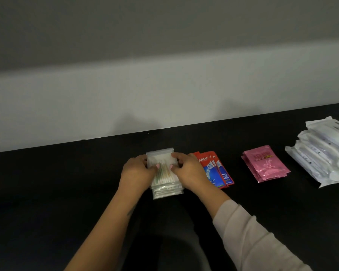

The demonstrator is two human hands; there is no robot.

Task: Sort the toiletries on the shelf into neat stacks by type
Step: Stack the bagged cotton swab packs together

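A stack of clear cotton-swab packets [165,178] lies on the black shelf [67,182]. My left hand [137,171] grips its left side and my right hand [188,171] grips its right side, both thumbs lying on the top packet. Right beside my right hand sits a small stack of red and blue toothpaste sachets [217,171], partly hidden by that hand. Further right is a stack of pink sachets [265,163]. At the far right lies a pile of long white wrapped packets [323,153].
A pale grey wall [164,94] runs along the back edge of the shelf. The pile of white packets reaches the frame's right edge. Bare black shelf extends to the left of my hands and in front of the stacks.
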